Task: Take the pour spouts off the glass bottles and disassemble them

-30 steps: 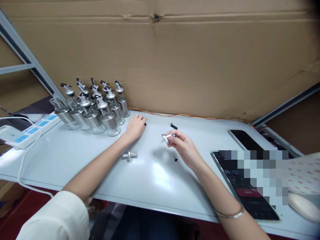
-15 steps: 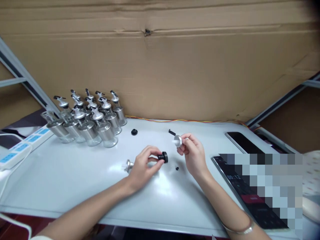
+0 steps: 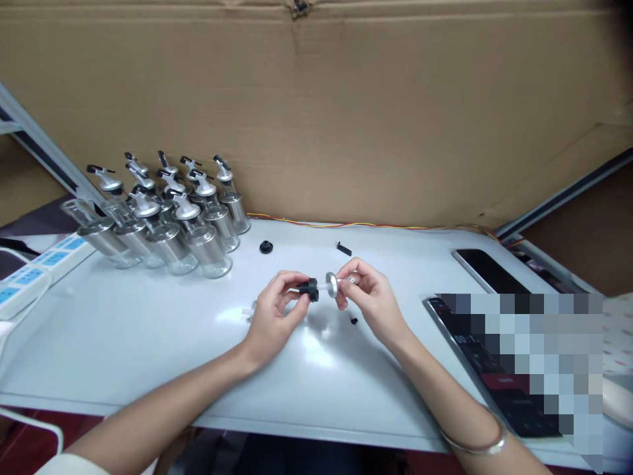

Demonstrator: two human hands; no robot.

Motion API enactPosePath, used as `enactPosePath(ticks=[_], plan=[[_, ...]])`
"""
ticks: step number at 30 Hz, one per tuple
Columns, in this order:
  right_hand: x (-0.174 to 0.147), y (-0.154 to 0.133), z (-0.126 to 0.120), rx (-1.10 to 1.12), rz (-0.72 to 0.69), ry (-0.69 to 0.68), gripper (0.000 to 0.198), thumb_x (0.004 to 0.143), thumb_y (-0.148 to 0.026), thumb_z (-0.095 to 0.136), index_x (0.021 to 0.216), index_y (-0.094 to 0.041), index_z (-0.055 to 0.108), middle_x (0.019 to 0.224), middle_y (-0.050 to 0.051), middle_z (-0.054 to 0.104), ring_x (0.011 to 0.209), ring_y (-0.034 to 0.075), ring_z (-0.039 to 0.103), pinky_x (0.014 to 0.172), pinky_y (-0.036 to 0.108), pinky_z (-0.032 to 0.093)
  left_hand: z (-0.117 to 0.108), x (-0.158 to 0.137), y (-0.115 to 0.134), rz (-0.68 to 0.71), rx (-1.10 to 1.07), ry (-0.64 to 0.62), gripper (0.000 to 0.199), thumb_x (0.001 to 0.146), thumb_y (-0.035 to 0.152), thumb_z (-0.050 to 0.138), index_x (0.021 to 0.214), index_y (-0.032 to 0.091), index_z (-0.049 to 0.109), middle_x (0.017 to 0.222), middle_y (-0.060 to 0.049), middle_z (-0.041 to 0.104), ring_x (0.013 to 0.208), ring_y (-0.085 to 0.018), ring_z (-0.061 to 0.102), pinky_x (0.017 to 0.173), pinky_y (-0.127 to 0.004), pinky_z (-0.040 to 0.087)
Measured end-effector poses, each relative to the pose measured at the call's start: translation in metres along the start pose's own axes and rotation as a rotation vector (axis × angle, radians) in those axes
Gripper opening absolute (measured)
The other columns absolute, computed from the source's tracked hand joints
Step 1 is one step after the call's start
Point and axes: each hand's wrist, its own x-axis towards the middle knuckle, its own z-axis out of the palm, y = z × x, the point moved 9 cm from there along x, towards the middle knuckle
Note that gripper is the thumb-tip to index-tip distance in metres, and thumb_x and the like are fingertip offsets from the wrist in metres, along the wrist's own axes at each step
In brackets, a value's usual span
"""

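Observation:
Between thumb and fingers, my left hand [image 3: 277, 315] grips a ribbed black stopper [image 3: 309, 289], its wide end turned to the right. My right hand [image 3: 370, 297] pinches a silver pourer spout [image 3: 332, 285]. The spout's pale tube points left and meets the stopper's wide end; whether it is inside cannot be made out. Partly behind my left hand lies another silver pourer spout [image 3: 248, 312]. A tiny black cap [image 3: 353, 321] rests under my right hand, and a black lever piece [image 3: 344, 249] lies beyond it. Farther back sits a round black stopper [image 3: 266, 247].
Several glass oil bottles [image 3: 210, 254] with metal sleeves stand at the back left, most with pourers. A power strip [image 3: 44, 270] lies at the left edge. On the right are a phone [image 3: 487, 267] and a dark tablet-like device [image 3: 494, 369]. Cardboard [image 3: 376, 119] walls the back.
My hands have come together: the spout moved left and its tube now meets the stopper, which shifted slightly left. The view has tilted a little downward.

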Motion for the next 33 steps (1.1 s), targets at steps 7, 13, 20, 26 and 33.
enactPosePath(ticks=[7, 13, 20, 26, 33], plan=[[-0.001, 0.005, 0.008, -0.055, -0.031, -0.095, 0.017, 0.074, -0.031, 0.062, 0.076, -0.019, 0.051, 0.057, -0.003, 0.056, 0.051, 0.011, 0.053, 0.054, 0.026, 0.042, -0.001, 0.002, 0.007, 0.101, 0.008, -0.014, 0.016, 0.079, 0.015, 0.060, 0.094, 0.016, 0.059, 0.095, -0.004, 0.057, 0.091, -0.014, 0.059, 0.082, -0.026, 0.052], [-0.001, 0.002, 0.012, -0.063, -0.091, -0.171, 0.017, 0.077, -0.032, 0.064, 0.083, -0.019, 0.054, 0.067, -0.001, 0.058, 0.063, 0.012, 0.056, 0.062, 0.027, 0.043, -0.006, 0.004, 0.011, 0.154, 0.000, -0.011, 0.018, 0.077, 0.010, 0.062, 0.093, 0.017, 0.061, 0.094, -0.003, 0.057, 0.090, -0.012, 0.059, 0.081, -0.023, 0.053], [0.002, 0.005, 0.006, -0.099, -0.065, -0.126, 0.019, 0.076, -0.031, 0.064, 0.089, -0.017, 0.063, 0.082, 0.004, 0.065, 0.073, 0.015, 0.061, 0.072, 0.032, 0.047, -0.007, 0.007, 0.010, 0.183, 0.019, -0.013, 0.018, 0.076, 0.009, 0.065, 0.092, 0.017, 0.062, 0.093, -0.003, 0.059, 0.091, -0.012, 0.060, 0.082, -0.023, 0.053], [0.001, 0.001, 0.004, -0.171, -0.105, -0.152, 0.015, 0.078, -0.031, 0.063, 0.082, -0.017, 0.063, 0.071, 0.002, 0.064, 0.070, 0.015, 0.059, 0.069, 0.030, 0.046, -0.007, 0.005, 0.011, 0.205, 0.088, -0.017, 0.015, 0.077, 0.011, 0.065, 0.091, 0.017, 0.065, 0.093, -0.005, 0.062, 0.088, -0.013, 0.061, 0.080, -0.024, 0.055], [0.002, 0.003, 0.007, -0.157, -0.099, -0.221, 0.018, 0.079, -0.034, 0.063, 0.082, -0.017, 0.062, 0.065, 0.002, 0.064, 0.067, 0.015, 0.059, 0.069, 0.030, 0.044, -0.007, -0.001, 0.022, 0.319, 0.231, -0.008, 0.014, 0.078, 0.012, 0.065, 0.092, 0.018, 0.067, 0.090, -0.004, 0.066, 0.085, -0.012, 0.063, 0.075, -0.023, 0.056]])
